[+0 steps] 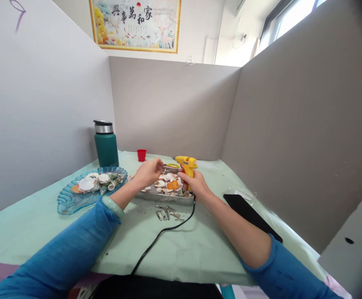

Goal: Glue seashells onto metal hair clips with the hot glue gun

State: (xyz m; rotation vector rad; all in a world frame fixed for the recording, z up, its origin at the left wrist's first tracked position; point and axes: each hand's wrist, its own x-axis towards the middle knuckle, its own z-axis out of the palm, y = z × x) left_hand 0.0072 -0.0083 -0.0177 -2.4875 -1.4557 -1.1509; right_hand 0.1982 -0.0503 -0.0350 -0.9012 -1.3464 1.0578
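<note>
Centre frame, my right hand grips the glue gun, likely light, stiff, by its handle; left hand, holding anything, can't tell

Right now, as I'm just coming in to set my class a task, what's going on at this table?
A person's right hand grips a yellow glue gun at the right end of a metal tray of shells. The left hand is over the tray's left part, fingers drawn together; whether it holds anything is unclear. Small metal pieces lie on the table in front of the tray, and a blue dish with more shells sits to the left.
</note>
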